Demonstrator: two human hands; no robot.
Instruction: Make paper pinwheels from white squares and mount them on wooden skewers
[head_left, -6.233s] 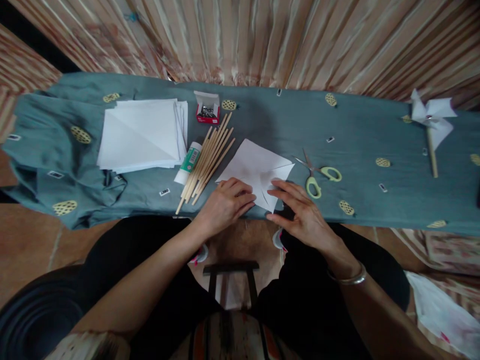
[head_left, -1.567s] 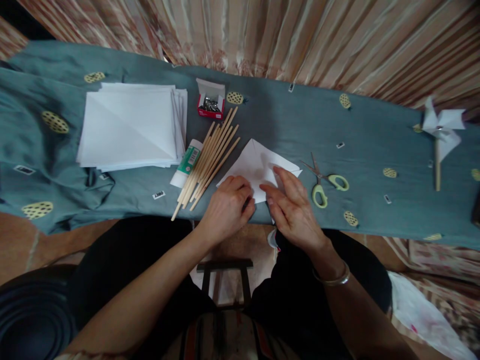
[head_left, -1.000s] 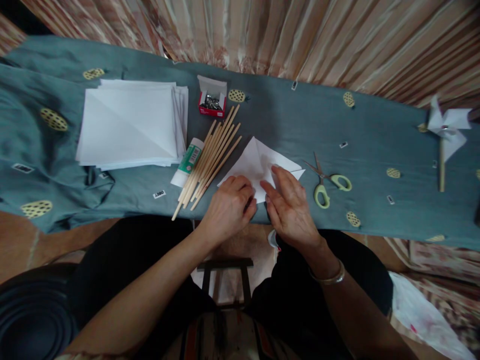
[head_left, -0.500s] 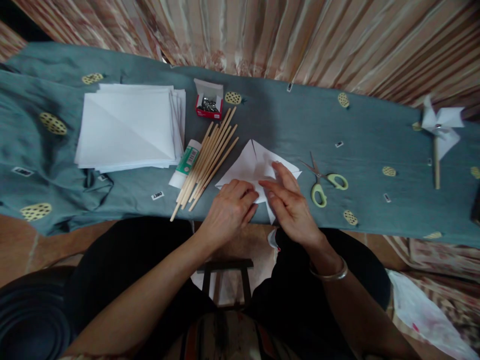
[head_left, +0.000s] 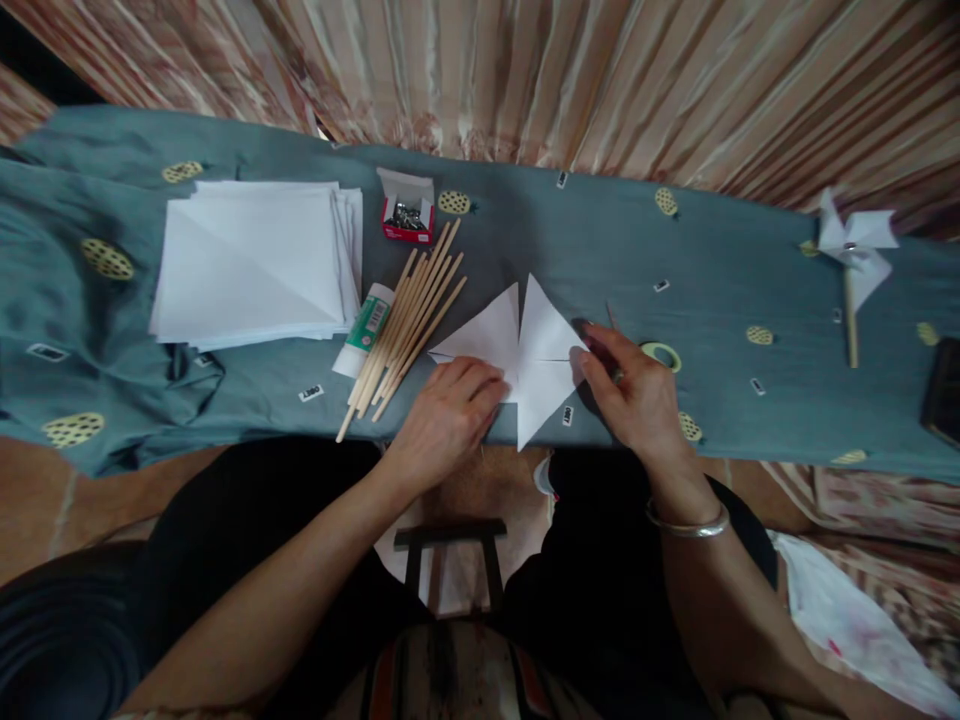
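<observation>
A white paper square [head_left: 544, 345], cut with slits from its corners, lies near the table's front edge, its right part spread flat. My left hand [head_left: 454, 410] has its fingers curled over the paper's lower left part, gripping it against the cloth. At the right corner is my right hand [head_left: 634, 385], thumb touching the paper and index finger apart from it. Partly hidden behind that hand are scissors with a pale green handle [head_left: 661, 356]. Left of the paper lies a bundle of thin wooden sticks [head_left: 409, 320].
A green-and-white glue stick [head_left: 367, 325] lies against the sticks. Behind stands an open red box [head_left: 407, 220] of small metal pieces. A stack of white paper [head_left: 251, 265] is at left. A paper pinwheel on a stick [head_left: 851, 270] lies far right, near a dark object [head_left: 943, 385].
My right hand has moved from the paper's middle rightward to its corner, now in front of the scissors. The paper's right part shows spread out. My left hand stays on the paper.
</observation>
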